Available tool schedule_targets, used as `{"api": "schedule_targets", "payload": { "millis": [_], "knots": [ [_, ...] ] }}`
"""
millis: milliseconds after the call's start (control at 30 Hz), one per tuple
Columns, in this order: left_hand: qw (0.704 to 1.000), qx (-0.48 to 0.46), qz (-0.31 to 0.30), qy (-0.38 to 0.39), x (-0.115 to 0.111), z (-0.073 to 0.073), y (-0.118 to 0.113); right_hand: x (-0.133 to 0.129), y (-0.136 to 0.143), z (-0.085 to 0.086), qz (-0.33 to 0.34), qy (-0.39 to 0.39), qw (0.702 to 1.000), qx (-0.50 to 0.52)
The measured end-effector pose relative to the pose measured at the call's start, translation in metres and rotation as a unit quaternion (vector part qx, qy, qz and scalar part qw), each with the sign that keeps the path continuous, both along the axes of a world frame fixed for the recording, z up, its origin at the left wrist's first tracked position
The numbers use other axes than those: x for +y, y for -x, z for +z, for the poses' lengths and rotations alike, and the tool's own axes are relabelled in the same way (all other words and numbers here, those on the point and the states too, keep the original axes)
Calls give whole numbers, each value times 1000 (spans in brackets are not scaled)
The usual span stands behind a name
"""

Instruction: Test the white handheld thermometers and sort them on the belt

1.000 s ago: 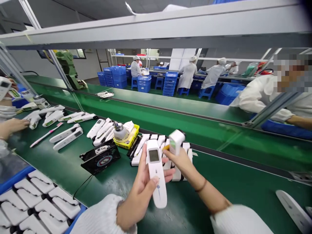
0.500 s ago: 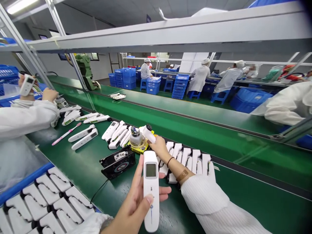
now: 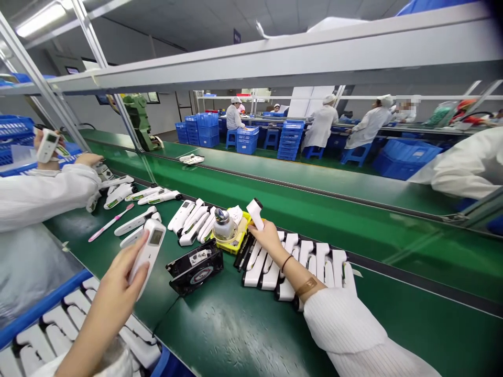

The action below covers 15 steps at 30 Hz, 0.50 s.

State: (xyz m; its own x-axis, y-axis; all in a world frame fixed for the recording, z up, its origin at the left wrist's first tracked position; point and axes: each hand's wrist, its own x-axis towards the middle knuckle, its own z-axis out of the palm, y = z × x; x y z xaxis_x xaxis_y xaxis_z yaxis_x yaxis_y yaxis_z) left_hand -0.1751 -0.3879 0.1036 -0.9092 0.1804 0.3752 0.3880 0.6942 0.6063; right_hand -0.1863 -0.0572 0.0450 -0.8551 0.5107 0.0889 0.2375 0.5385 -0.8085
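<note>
My left hand (image 3: 122,275) is wrapped round a white infrared thermometer (image 3: 152,242), tilted with its small grey screen facing up, left of a black fan (image 3: 196,267). My right hand (image 3: 268,236) grips another white thermometer (image 3: 255,210) with a black-ringed head, its lower part hidden by the fingers. That hand is above the left end of a row of white thermometers (image 3: 271,276) laid side by side. Just left of it, a pump bottle with a metal top (image 3: 224,225) stands in a yellow tray (image 3: 228,247). Two white thermometers (image 3: 135,220) lie beyond my left hand.
More thermometers (image 3: 192,217) lie along the belt's edge. A pink toothbrush (image 3: 111,223) rests on the green table. A blue crate (image 3: 43,303) of thermometers sits lower left. At left, a co-worker's sleeve (image 3: 47,196) reaches over the table. A metal shelf (image 3: 251,57) crosses above.
My left hand has swung left with its thermometer, from the front middle towards the two lying ones. My right hand, still holding its thermometer, has shifted slightly right. The view has turned a little.
</note>
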Motion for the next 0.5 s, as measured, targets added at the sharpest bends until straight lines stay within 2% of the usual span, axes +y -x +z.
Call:
{"api": "schedule_targets", "payload": {
  "millis": [67,167,233,267,333,367,433,467,500],
  "knots": [
    [998,-50,16,45,-8,-26,26,1,1,1,-2,1,1000,-1],
    [990,-119,-2,77,-13,-66,51,0,2,4,9,-3,1000,-5],
    [989,-127,-9,76,-12,-79,56,-3,1,6,18,-8,1000,-11],
    [989,-127,-6,74,-11,-79,55,-4,1,7,21,-11,1000,-14],
    [993,-99,24,65,-4,-66,45,-5,0,7,23,-18,999,-20],
    [995,-74,44,56,3,-54,35,-6,0,7,24,-21,999,-23],
    [995,50,85,7,24,-26,12,-6,0,6,29,-25,999,-24],
    [991,112,72,-18,39,-13,-1,-6,0,5,32,-28,999,-24],
    [986,160,27,-29,55,-2,-13,-6,-1,4,34,-31,999,-23]
  ]
}}
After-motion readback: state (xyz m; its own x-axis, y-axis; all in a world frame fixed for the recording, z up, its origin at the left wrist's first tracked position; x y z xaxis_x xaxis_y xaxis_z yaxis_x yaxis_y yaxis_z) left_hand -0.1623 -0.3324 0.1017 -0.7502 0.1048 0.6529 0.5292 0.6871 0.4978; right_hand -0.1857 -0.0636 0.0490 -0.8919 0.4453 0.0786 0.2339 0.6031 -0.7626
